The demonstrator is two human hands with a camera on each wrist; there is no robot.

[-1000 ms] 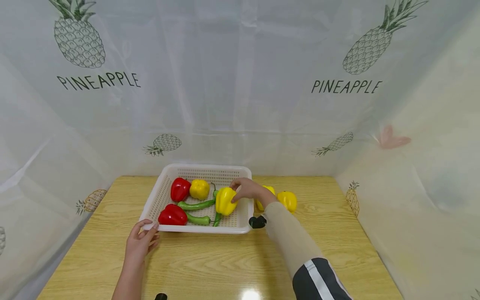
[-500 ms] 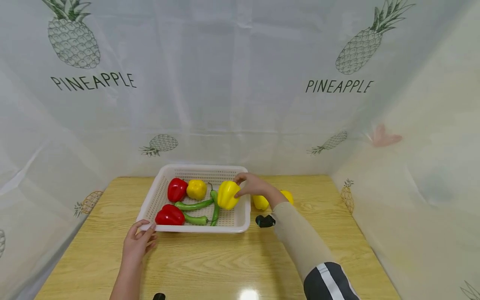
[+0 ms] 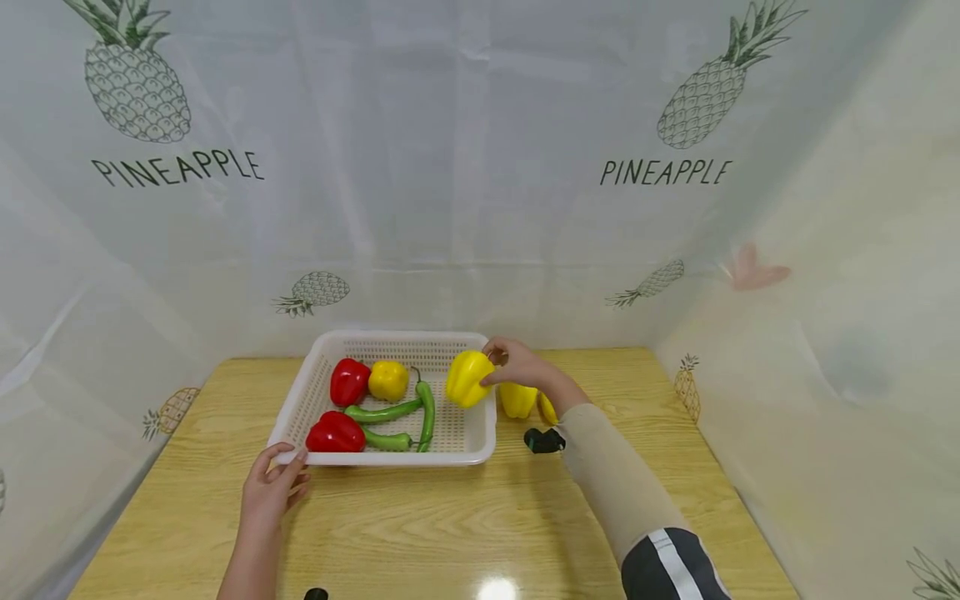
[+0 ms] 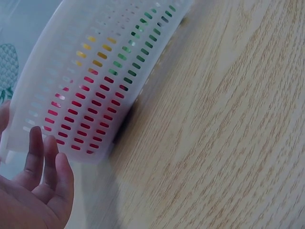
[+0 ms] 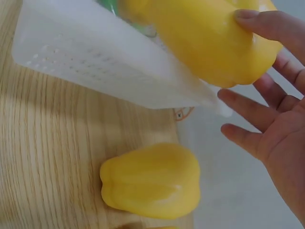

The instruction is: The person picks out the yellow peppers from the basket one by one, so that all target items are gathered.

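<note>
My left hand point(image 3: 268, 490) grips the near-left corner of a white plastic basket point(image 3: 405, 459), thumb on the rim and fingers along the outer wall. My right hand point(image 3: 519, 367) pinches a yellow bell pepper point(image 3: 467, 380) between thumb and fingers, raised near the basket's right rim. Inside the basket lie a red bell pepper point(image 3: 349, 382) at the back left, another red bell pepper point(image 3: 335, 432) in front, a smaller yellow bell pepper point(image 3: 388, 380), and green chili peppers point(image 3: 425, 412). In the right wrist view the held pepper overlaps the basket's edge.
Right of the basket, a yellow bell pepper point(image 5: 151, 181) lies on the wooden table point(image 3: 420, 533). A second yellow one point(image 3: 548, 408) is partly behind my right wrist. A pineapple-printed white curtain point(image 3: 435, 208) hangs behind and at both sides.
My right hand has lifted the yellow bell pepper off the green chilies and carried it up and right, toward the basket's right rim. My left hand stays on the corner.
</note>
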